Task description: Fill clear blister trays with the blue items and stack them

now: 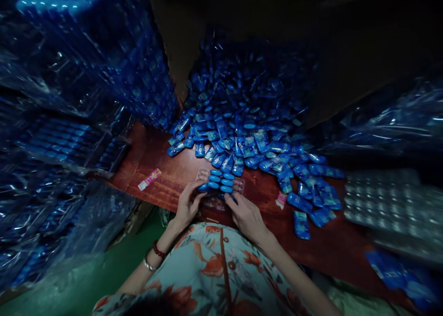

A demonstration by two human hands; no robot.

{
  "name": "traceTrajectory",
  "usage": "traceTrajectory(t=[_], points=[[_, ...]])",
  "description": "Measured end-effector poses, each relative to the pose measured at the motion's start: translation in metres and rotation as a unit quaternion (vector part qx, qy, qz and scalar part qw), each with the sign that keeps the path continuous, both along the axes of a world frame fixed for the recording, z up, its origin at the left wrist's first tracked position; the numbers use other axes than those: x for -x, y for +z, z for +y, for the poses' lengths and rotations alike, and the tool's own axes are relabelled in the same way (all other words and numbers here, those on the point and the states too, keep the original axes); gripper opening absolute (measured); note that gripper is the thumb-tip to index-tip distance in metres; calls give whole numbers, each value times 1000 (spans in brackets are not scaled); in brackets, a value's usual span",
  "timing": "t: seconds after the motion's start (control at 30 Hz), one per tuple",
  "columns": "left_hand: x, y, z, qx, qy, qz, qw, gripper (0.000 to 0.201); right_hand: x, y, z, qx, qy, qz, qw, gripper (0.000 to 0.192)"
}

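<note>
A clear plastic tray (238,184) with moulded pockets lies at the table's front edge, close to my body. Small blue packs (213,179) with rounded ends sit in two columns in its middle; the pockets at its sides show bare plastic. My left hand (188,203) is at the tray's left side, its thumb and fingers closed round a blue pack (203,187). At the near right corner, my right hand (246,215) has its fingers curled against another blue pack, mostly hidden beneath them.
Loose blue packs (242,145) spread from a big heap over the red-brown table (166,187). Filled trays (124,62) stack high at left, near plastic-wrapped stacks (31,214). Clear trays (391,198) are piled at right. Pink slips (149,179) lie on the wood.
</note>
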State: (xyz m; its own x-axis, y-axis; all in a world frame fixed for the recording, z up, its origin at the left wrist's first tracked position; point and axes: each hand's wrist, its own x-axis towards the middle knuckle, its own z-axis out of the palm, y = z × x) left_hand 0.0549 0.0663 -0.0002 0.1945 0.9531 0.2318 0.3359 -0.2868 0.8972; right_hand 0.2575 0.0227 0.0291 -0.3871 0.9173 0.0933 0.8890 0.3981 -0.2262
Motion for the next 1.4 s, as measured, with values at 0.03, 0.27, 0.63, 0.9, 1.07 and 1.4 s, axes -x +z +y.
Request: traceTrajectory(t=[0.03, 0.27, 0.63, 0.9, 1.07, 1.4], points=[[-1, -1, 0, -22, -1, 4, 1000, 23, 3, 6, 1, 16, -2, -22, 1000, 39], [4, 0, 4, -137, -113, 104, 978, 32, 13, 33, 16, 130, 13, -83, 988, 33], [12, 13, 17, -228, -215, 257, 914, 26, 14, 42, 23, 161, 9, -100, 982, 29], [8, 12, 23, -260, -238, 317, 881, 26, 44, 42, 33, 135, 25, -149, 979, 28], [10, 0, 15, -270, -134, 308, 902, 33, 34, 31, 20, 70, -41, -87, 993, 32], [52, 1, 69, -96, 215, 299, 925, 37, -94, 23, -68, 156, -468, -217, 842, 53]])
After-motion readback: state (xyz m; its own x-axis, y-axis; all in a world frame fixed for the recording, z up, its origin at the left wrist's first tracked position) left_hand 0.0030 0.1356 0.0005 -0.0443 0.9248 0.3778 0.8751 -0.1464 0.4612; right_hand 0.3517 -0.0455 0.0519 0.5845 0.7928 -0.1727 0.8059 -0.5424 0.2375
